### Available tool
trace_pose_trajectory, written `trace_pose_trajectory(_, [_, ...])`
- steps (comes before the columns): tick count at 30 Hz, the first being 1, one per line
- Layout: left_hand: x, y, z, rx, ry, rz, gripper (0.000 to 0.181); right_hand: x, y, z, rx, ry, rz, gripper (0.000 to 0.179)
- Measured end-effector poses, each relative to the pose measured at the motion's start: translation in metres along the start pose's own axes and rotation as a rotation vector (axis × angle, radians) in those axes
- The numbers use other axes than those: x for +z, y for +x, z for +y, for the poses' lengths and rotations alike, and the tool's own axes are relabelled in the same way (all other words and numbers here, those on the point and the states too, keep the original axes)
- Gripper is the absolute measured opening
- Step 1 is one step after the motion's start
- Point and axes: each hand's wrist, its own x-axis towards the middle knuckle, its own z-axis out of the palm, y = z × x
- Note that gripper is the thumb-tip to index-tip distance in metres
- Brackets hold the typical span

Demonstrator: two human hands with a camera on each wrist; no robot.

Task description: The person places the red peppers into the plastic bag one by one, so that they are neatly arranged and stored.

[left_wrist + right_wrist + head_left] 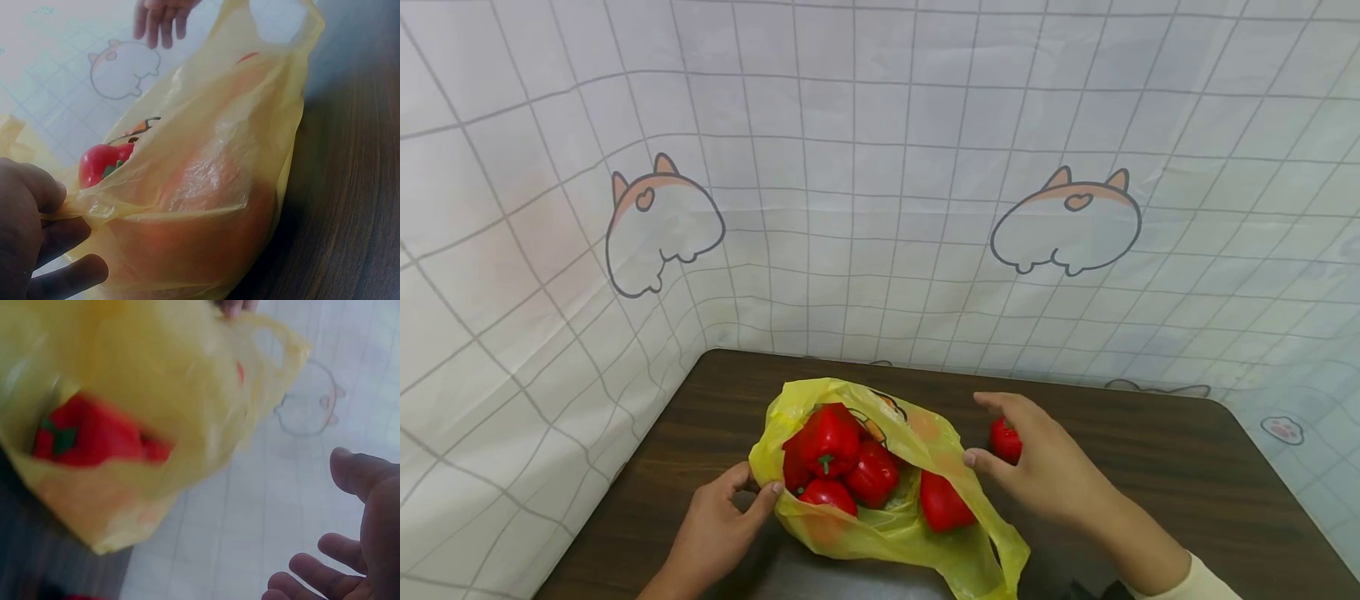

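A yellow plastic bag (857,540) lies with its mouth wide apart. Inside it are several red bell peppers (831,433), some with green stems. One more red pepper (946,503) shows at the bag's right side. My left hand (721,518) pinches the left edge of the bag between thumb and fingers; the left wrist view shows the plastic gathered under the thumb (47,190). To the right of the bag, my right hand (1037,458) is held with fingers spread and nothing in it. Partly hidden behind that hand is a red rounded object (1004,440).
Everything lies on a dark brown wood-grain table (1150,450). A white grid-patterned curtain (880,208) with cartoon animal prints hangs along the back and sides. A small black object (1101,592) sits at the bottom edge beside the right sleeve (1195,583).
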Motion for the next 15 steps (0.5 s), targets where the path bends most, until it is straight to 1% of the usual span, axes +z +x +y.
trace_pose_trajectory(6, [0.000,0.000,0.003,-0.001,0.007,-0.004,0.020,-0.006,-0.003,0.025,0.057,-0.002,0.034,0.072])
trace_pose_trajectory(12, [0.000,0.000,0.004,-0.002,0.019,-0.007,0.019,-0.005,-0.002,0.050,0.071,-0.012,0.048,0.071])
trace_pose_trajectory(15, [0.001,0.000,0.003,-0.001,0.017,-0.004,0.019,-0.004,-0.001,0.061,0.087,-0.010,0.040,0.072])
